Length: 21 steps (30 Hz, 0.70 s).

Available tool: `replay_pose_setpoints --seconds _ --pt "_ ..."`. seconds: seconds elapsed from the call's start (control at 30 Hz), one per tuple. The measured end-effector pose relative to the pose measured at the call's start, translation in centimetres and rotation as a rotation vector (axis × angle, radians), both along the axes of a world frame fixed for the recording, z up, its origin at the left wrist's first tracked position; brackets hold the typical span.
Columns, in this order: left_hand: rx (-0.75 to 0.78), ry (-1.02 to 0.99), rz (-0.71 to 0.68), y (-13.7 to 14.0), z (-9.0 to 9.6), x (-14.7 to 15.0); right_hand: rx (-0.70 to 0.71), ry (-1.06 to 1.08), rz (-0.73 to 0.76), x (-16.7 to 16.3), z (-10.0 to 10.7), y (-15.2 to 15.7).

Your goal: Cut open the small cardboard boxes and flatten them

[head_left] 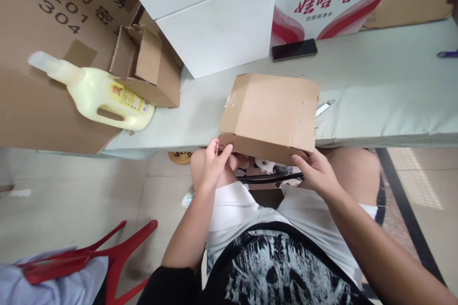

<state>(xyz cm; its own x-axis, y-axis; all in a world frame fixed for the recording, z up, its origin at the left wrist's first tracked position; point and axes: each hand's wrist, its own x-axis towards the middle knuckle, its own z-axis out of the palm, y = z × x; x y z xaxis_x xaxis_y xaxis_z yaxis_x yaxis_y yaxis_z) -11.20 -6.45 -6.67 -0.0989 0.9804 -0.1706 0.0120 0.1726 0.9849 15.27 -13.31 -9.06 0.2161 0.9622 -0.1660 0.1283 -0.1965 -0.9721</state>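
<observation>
Fingers [225,153] of the left hand [215,167] grasp the near-left corner of one brown cardboard box [272,107]; fingers of the right hand [317,170] grasp its near-right corner, thumb on the end flap. The box lies at the centre of the frame, directly above and between both sets of fingers, on the front edge of the table [375,81].

Count: one dark phone [294,50], upper centre-right; one slim metallic object [325,107], just beside the box's right edge; one purple pen-like item [447,54], far right; one red chair [121,252], lower left.

Containers: one pale yellow bottle [107,97], left, capped; one small carton [161,66], upper left, flaps raised, interior not visible; one white box with red lettering [322,5], upper right. The contents of the grasped box cannot be seen.
</observation>
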Motion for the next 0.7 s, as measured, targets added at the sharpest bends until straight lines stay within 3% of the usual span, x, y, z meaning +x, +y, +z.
replay_pose_setpoints --seconds 0.2,0.4,0.5,0.6,0.7 --pt "-0.035 0.028 0.06 2.4 1.2 0.1 -0.028 0.007 0.085 0.3 -0.5 -0.3" --pt "-0.034 0.001 -0.052 3.2 2.0 0.5 -0.042 -0.05 0.215 0.5 0.3 -0.3" --pt "-0.073 -0.048 -0.03 3.1 2.1 0.8 -0.025 0.025 0.263 1.3 0.5 -0.4" --pt "-0.103 -0.143 0.0 2.9 1.8 0.8 -0.016 0.213 0.115 2.6 0.7 -0.1" --pt "-0.105 -0.243 0.022 2.9 1.4 0.6 -0.012 0.052 -0.137 3.7 1.6 1.2"
